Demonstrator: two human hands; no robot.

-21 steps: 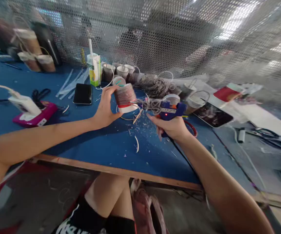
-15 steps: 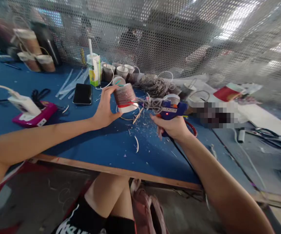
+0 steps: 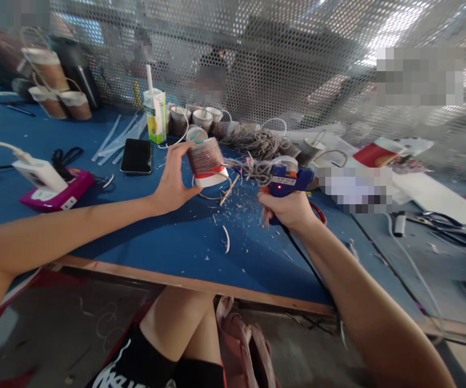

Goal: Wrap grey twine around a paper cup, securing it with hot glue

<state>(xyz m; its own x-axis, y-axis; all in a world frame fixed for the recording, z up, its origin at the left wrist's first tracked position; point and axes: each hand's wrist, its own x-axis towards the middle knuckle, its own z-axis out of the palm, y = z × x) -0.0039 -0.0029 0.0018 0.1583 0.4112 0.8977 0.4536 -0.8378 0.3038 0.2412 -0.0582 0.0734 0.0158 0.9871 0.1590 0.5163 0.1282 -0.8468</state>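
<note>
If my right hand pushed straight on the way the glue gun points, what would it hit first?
Most likely the cord-wrapped cup held in your left hand: the glue gun in your right hand points at it. Depth is unclear, so they may be touching.

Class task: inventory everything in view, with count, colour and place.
Wrapped cup: one; brown, red and white; centre
Glue gun: one, blue, right of that cup
Cord heap: one, grey, rear centre
Other cups: several, brown and white, mostly rear
Drink carton: one, white and green, rear
Flask: one, black, rear left
Phone-like device: one, black, left of centre
Socket-like block: one, magenta, left
Charger: one, white, atop that block
Scissors: one pair, dark, right
Scraps: many, mostly white, front centre
Table: one, blue, middle
Bag: one, pink, below table
Left hand: one, holding wrapped cup
Right hand: one, gripping glue gun
</note>
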